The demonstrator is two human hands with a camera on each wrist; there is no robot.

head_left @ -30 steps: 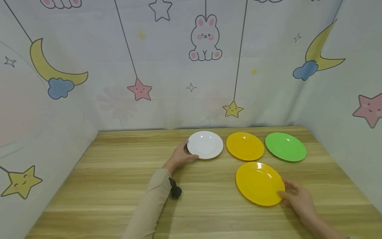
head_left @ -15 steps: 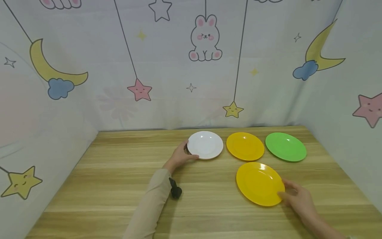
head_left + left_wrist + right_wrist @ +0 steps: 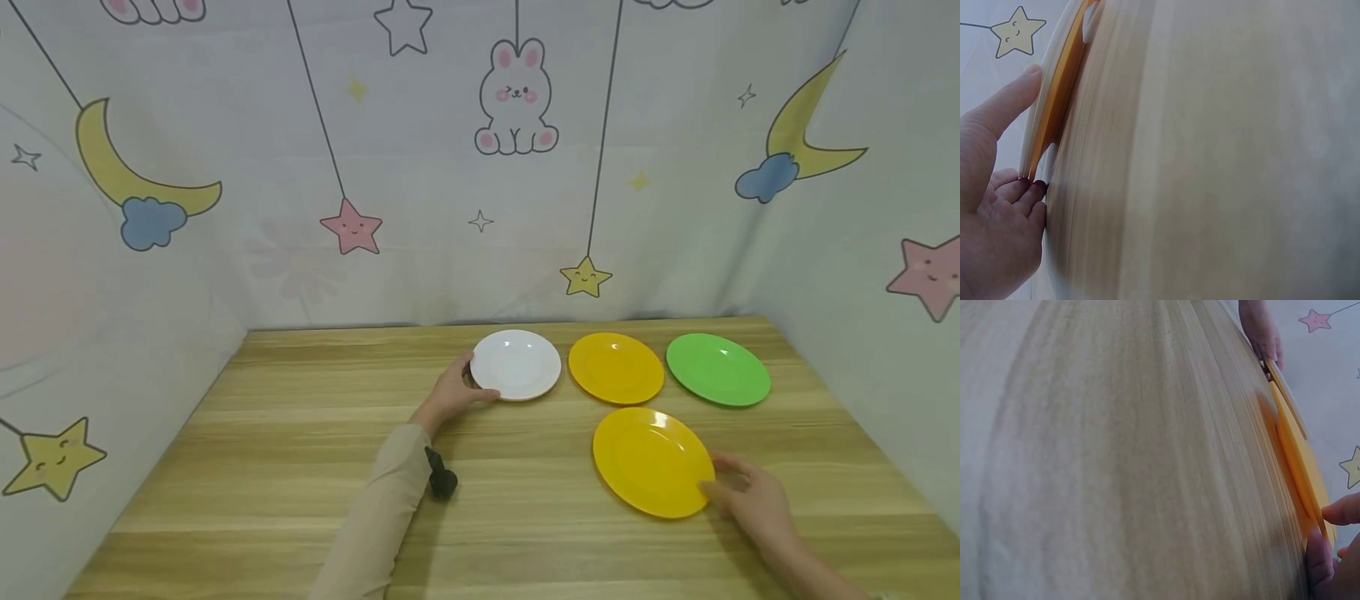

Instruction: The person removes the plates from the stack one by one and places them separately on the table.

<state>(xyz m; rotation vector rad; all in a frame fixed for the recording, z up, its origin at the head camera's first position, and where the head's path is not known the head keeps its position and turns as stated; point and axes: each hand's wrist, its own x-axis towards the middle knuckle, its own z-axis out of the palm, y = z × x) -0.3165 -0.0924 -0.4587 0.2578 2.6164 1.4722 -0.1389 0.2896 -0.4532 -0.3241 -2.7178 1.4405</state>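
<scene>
In the head view my left hand holds the left rim of a white plate at the back of the table, its thumb along the near edge. The left wrist view shows an orange band under the white rim; whether this is a second plate beneath cannot be told. My right hand pinches the right edge of a yellow plate, thumb on top and fingers at the underside. That plate is in front of an orange-yellow plate. The right wrist view shows the yellow plate edge-on, slightly tilted.
A green plate lies at the back right of the wooden table. A black device hangs at the left wrist. Behind the table's back edge hangs a white curtain with printed stars, moons and a rabbit; similar walls flank both sides.
</scene>
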